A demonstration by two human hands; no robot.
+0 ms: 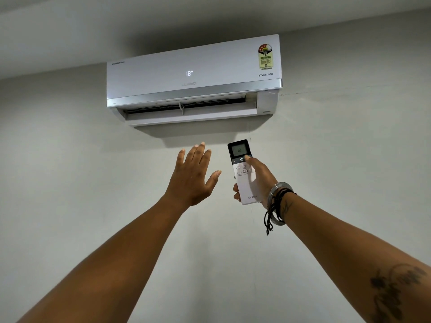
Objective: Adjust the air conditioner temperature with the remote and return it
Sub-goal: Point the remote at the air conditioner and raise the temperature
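Observation:
A white wall-mounted air conditioner (193,78) hangs high on the wall, its flap open and its front display reading 18. Below it, my right hand (258,180) grips a white remote (242,173) upright and pointed at the unit. The thumb rests on the buttons just under the remote's dark screen, which also reads 18. My left hand (192,176) is raised beside the remote, palm toward the wall, fingers spread, holding nothing and a little apart from the remote.
A plain grey wall (70,159) fills the view, with the ceiling (116,24) just above the unit. Bangles and black cords (277,203) circle my right wrist. A thin crack (296,93) runs along the wall to the right of the unit.

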